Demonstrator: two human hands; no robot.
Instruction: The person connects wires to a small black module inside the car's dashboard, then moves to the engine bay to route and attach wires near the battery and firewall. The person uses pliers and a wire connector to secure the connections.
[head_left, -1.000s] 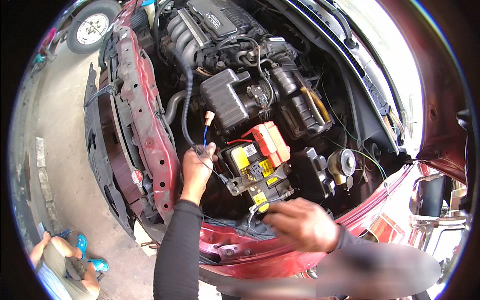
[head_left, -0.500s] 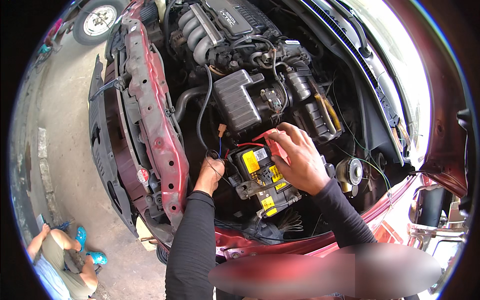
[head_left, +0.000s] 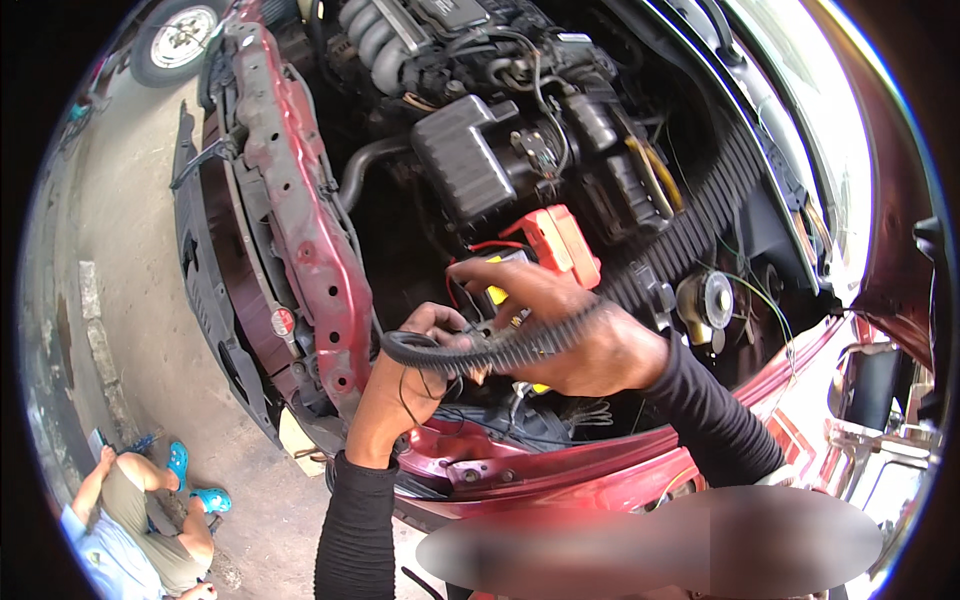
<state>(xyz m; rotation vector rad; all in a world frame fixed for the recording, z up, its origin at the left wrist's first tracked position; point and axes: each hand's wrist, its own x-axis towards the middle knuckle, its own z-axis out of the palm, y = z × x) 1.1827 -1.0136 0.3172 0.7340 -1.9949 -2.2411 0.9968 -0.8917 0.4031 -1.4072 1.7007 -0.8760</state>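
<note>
My left hand [head_left: 392, 378] is closed round the looped end of a black corrugated wire conduit [head_left: 535, 346], with thin dark wires hanging about the wrist. The conduit runs close to the camera, across my right hand and up to the right. My right hand [head_left: 600, 345] reaches over the car battery towards the left one, its index finger stretched out; its lower fingers are partly hidden behind the conduit. The red battery terminal cover [head_left: 560, 243] sits just beyond the right hand. Of the battery, a yellow label [head_left: 497, 294] shows between the hands.
A black ribbed box [head_left: 462, 160] and the engine [head_left: 455, 60] lie beyond the battery. The red front crossmember [head_left: 312, 230] runs along the left. A reservoir cap [head_left: 718, 300] is at the right. A seated person [head_left: 150, 510] in blue clogs is at lower left; a wheel [head_left: 182, 40] lies far left.
My right hand has left the red terminal cover and moved left and nearer. My left hand has lifted the conduit, which now sweeps across in front of the right hand. The view has shifted slightly.
</note>
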